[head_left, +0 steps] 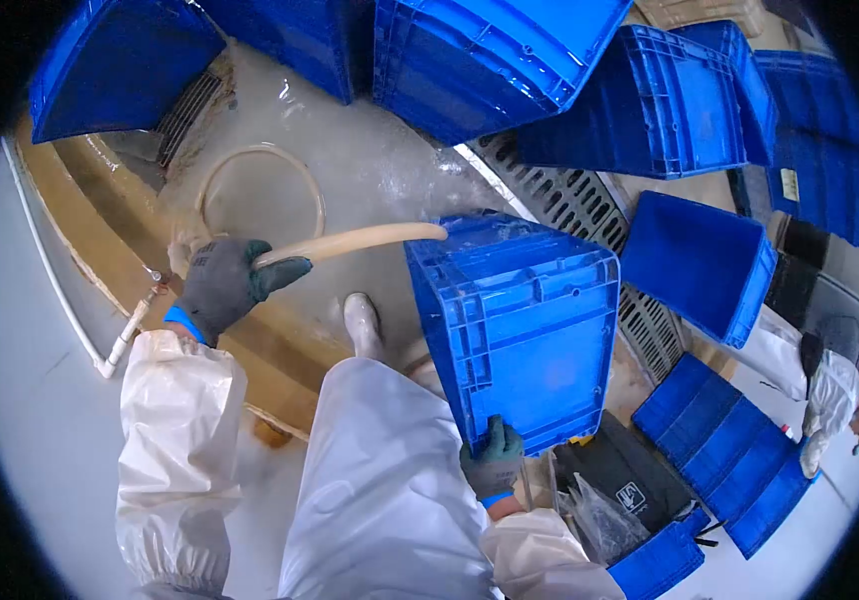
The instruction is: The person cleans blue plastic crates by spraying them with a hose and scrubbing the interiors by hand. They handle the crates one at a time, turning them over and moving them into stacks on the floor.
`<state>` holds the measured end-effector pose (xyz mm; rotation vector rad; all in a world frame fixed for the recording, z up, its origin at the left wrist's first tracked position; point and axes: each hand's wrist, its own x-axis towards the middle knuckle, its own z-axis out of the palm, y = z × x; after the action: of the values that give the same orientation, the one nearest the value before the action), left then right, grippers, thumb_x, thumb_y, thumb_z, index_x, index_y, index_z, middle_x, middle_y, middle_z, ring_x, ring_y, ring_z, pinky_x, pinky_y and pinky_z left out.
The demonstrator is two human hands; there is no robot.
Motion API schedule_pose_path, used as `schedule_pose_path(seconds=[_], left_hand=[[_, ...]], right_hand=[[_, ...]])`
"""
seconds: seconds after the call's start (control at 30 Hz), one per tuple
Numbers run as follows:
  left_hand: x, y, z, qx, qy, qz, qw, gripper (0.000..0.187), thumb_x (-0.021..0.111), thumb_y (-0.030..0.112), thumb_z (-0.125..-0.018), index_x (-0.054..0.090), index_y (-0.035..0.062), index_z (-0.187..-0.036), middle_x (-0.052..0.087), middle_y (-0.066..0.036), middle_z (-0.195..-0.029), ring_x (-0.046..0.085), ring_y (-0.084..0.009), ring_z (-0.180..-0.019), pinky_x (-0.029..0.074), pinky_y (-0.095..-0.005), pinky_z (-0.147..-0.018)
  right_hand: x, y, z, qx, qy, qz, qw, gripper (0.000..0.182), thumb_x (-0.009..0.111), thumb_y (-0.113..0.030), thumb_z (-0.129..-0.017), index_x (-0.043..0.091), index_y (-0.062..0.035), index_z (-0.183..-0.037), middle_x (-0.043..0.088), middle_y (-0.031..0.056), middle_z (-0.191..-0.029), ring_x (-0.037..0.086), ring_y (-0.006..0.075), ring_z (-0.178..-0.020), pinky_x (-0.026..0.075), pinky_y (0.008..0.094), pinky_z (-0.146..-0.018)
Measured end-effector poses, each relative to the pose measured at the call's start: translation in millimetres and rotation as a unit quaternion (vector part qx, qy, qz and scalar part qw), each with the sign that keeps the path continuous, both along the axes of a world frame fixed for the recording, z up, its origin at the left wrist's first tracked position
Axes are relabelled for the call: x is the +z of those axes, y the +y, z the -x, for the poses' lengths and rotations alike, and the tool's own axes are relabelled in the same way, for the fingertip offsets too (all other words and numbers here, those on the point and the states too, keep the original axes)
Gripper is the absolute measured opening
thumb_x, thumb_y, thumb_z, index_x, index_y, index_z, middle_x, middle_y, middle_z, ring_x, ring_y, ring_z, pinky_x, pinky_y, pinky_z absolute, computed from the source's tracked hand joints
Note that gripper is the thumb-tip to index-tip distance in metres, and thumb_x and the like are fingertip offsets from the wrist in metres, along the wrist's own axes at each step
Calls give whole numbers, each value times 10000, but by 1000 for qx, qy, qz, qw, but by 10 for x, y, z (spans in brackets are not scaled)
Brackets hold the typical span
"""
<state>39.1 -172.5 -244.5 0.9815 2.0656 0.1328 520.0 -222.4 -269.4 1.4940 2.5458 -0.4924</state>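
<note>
My left hand [235, 283], in a grey and green glove, is wrapped round a pale hose [350, 240]. The hose's open end points right, at the upper edge of a blue crate [540, 350]. My right hand [493, 458], gloved the same way, grips the crate's lower rim, with the fingers partly on its face. The crate stands tilted in front of my white apron, its ribbed side and one flat face showing. Behind my left hand the rest of the hose lies looped on the wet floor.
Large blue crates [490, 60] line the top, and others lie at the right, one [695, 265] open towards me. A slotted drain grate [560, 195] crosses behind the held crate. A tan ledge [290, 365] and white pipe [60, 280] are at left. Another person [835, 395] is far right.
</note>
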Motion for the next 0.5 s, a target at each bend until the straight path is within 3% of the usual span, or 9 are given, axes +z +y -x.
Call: schedule_pose_path(seconds=[0.27, 0.4, 0.5], left_hand=[[-112, 447, -196, -9, -108, -71, 992, 507, 694, 523, -823, 729, 17, -833, 620, -156, -621, 599, -260, -571, 454, -422, -597], [-351, 500, -307, -62, -80, -42, 994, 490, 731, 512, -800, 716, 23, -807, 630, -154, -661, 599, -272, -596, 444, -402, -580], [-335, 342, -329, -5, -20, -57, 998, 567, 674, 616, -790, 714, 50, -792, 633, -162, -665, 626, -344, -645, 466, -447, -659]], right_hand=[[-1, 22, 42, -13, 0, -9, 1000, 681, 748, -273, -694, 485, -33, -1274, 562, 207, -1021, 547, 412, -862, 450, 525, -739], [33, 28, 95, -30, 0, -17, 999, 640, 766, -296, -704, 519, -32, -1232, 573, 204, -992, 549, 409, -869, 451, 520, -738], [111, 118, 203, -53, 30, 4, 998, 611, 770, -318, -728, 539, -22, -1210, 579, 213, -1007, 553, 408, -901, 453, 509, -757]])
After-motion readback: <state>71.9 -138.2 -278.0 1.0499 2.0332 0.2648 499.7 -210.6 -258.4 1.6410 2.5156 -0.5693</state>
